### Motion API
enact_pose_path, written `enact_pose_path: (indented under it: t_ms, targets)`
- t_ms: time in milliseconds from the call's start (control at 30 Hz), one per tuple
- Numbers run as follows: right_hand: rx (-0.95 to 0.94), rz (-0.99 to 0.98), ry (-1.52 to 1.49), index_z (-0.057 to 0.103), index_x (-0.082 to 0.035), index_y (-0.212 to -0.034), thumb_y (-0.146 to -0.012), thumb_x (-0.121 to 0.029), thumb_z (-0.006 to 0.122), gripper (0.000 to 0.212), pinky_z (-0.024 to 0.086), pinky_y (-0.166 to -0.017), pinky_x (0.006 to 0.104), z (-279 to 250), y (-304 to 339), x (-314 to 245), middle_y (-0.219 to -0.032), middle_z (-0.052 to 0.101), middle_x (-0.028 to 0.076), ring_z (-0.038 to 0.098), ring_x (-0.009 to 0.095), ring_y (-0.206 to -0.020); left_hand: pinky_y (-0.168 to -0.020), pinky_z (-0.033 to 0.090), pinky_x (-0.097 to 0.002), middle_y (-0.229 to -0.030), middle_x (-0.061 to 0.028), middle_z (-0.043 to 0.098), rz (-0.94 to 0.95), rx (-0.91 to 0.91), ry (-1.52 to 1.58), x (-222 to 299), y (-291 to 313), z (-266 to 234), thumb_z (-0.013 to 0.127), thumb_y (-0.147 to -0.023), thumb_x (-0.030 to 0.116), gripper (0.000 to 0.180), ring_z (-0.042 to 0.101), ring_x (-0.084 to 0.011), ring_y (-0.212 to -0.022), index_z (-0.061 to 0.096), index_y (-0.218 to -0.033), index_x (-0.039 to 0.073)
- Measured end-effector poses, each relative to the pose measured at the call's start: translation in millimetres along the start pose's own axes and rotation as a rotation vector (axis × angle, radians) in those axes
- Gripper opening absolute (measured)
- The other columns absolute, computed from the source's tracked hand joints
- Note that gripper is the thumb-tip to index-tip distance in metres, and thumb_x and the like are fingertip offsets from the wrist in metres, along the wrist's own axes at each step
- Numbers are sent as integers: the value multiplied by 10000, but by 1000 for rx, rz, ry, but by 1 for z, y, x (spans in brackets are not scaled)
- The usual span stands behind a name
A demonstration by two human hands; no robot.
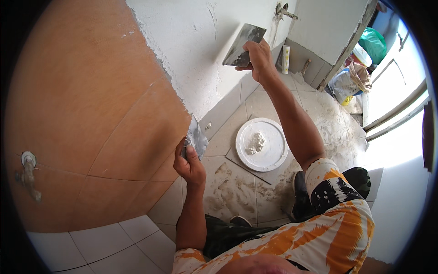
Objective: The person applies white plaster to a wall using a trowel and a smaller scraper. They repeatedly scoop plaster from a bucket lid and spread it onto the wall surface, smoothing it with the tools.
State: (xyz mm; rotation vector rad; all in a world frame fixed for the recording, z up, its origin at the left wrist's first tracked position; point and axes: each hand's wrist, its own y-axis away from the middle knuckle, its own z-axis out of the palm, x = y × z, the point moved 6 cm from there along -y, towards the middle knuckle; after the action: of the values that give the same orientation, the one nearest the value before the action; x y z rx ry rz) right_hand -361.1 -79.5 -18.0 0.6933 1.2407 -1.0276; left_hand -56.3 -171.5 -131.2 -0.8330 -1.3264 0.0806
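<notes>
The right hand [261,57] has its grip closed around the trowel [243,46], up by the white wall [182,41]; the thumb lies on the trowel near its lower right edge, presumably to steady the wide plate and set its tilt; most of its smeared face is left free, and whether it touches the wall I cannot tell. The left hand [190,166] has its grip closed on the scraper [197,139], low by the edge of the orange tiles [114,86]; the fingers wrap the dark handle while the thumb bears on the blade, which likely keeps the thin metal from flexing; white paste marks that blade. Between the arms, on the floor [235,185], lies the white lid [275,157] with a lump of paste [257,142] near its middle; the raised rim probably keeps the paste together and off the dirty floor, and the spot seems chosen to be within reach of both hands; a thin dark rod [247,169] lies just beside the lid.
</notes>
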Motion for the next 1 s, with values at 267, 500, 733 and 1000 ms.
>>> enact_pose_path:
  t_ms: [267,500,733,1000]
  targets:
    - [267,499,-155,526,47,-1036,-869,-99,463,231,591,-534,425,-109,-85,201,-930,609,211,643,305,-695,-905,482,-341,-1131,-190,653,29,-20,5,10,-3,6,496,-1012,173,352,627,-239,-1029,575,-1203,-111]
    - [119,154,-12,564,37,-924,-853,-126,509,186,599,-529,389,-54,-123,34,-819,615,167,632,267,-587,-922,482,-351,-1142,-202,654,-6,-19,25,1,-1,6,484,-1012,161,354,631,-262,-1054,565,-1220,-114]
    - [55,-560,590,443,147,-1197,-847,-214,499,506,577,-706,410,54,-66,-180,-972,621,292,692,335,-793,-898,489,-353,-1141,-201,650,-8,-18,45,6,-2,8,472,-1015,164,361,632,-258,-1035,561,-1216,-121]
    - [136,-135,-41,456,70,-1163,-835,-47,412,351,567,-498,405,-6,30,-18,-910,610,179,641,262,-632,-858,499,-358,-1119,-198,649,40,62,1,11,-3,-3,465,-1018,177,368,631,-260,-999,561,-1207,-124]
